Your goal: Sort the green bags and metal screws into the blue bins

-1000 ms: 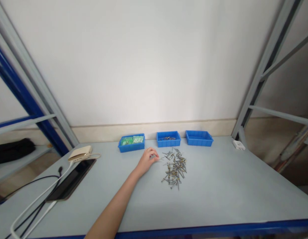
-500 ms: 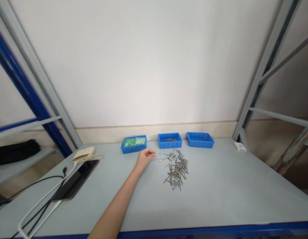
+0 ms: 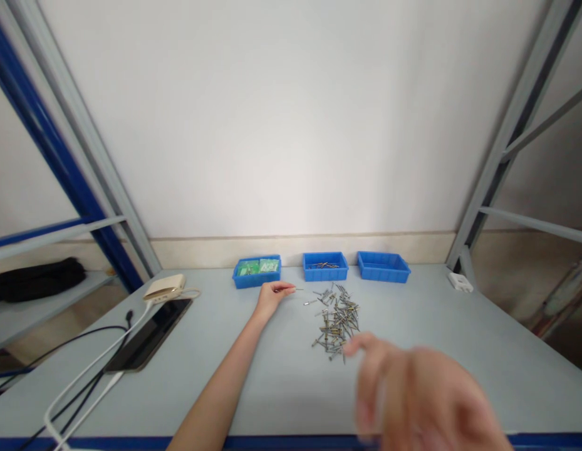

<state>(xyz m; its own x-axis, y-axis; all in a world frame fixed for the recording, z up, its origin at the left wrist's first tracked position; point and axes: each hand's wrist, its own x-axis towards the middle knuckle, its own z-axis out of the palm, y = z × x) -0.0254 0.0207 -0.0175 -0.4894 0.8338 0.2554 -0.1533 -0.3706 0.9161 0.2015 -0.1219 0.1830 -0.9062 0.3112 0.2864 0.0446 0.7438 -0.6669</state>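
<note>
My left hand (image 3: 270,299) is closed in a pinch above the table, just left of the pile. From its fingertips a thin metal fastener (image 3: 299,289), screw- or rivet-like, points right; its exact kind is too small to tell. A similar loose fastener (image 3: 310,303) lies on the table just right of the fingers. The pile of metal fasteners (image 3: 336,319), some with yellowish parts, spreads over the middle. My right hand (image 3: 420,398), blurred and close to the camera, is at the lower right. Its forefinger and thumb are apart, and nothing shows between them.
Behind the pile stand a blue bin (image 3: 257,282) with green-and-white packets, a blue bin (image 3: 325,274) with several fasteners, and another blue bin (image 3: 383,274). A tablet (image 3: 147,338), a pale box (image 3: 165,287) and cables lie left. A white adapter (image 3: 460,282) sits far right.
My right hand has come into view at the lower right. The left hand stays near the same spot, still pinching the fastener. The whole view has shifted slightly.
</note>
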